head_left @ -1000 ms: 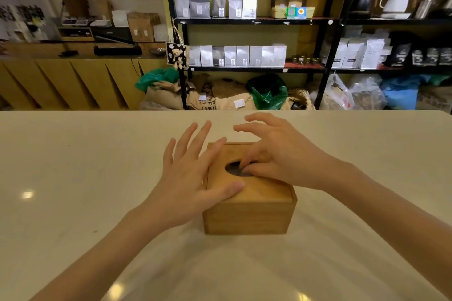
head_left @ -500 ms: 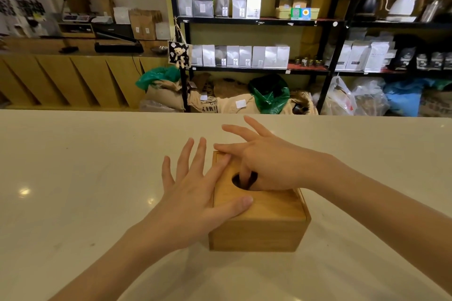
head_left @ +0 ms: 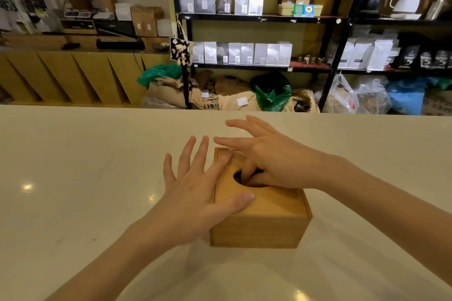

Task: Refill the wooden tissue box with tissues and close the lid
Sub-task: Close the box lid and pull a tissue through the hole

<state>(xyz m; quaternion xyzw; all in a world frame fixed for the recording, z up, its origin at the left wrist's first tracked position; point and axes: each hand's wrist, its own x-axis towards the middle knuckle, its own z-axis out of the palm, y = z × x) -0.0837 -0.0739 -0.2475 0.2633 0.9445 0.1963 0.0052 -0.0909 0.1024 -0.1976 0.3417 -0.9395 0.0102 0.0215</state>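
Observation:
A square wooden tissue box (head_left: pixel 259 230) stands on the pale counter, its sliding lid (head_left: pixel 266 200) lying flat in the top with a dark oval slot. My left hand (head_left: pixel 195 193) rests flat against the box's left side, thumb pressed on the lid's near left part, fingers spread. My right hand (head_left: pixel 274 161) lies over the far right of the lid, one or two fingers hooked down into the slot, the other fingers stretched out. No tissues are visible; the inside of the slot is dark.
The pale counter (head_left: pixel 85 190) stretches wide on all sides of the box. Beyond its far edge stand black shelves (head_left: pixel 259 18) with white bags, sacks and plastic bags on the floor, and a wooden sideboard (head_left: pixel 73 76) at the left.
My right fingers have dipped from the lid's surface into the slot. The box sits slightly further right and nearer in view. My left hand stays on the box's left side.

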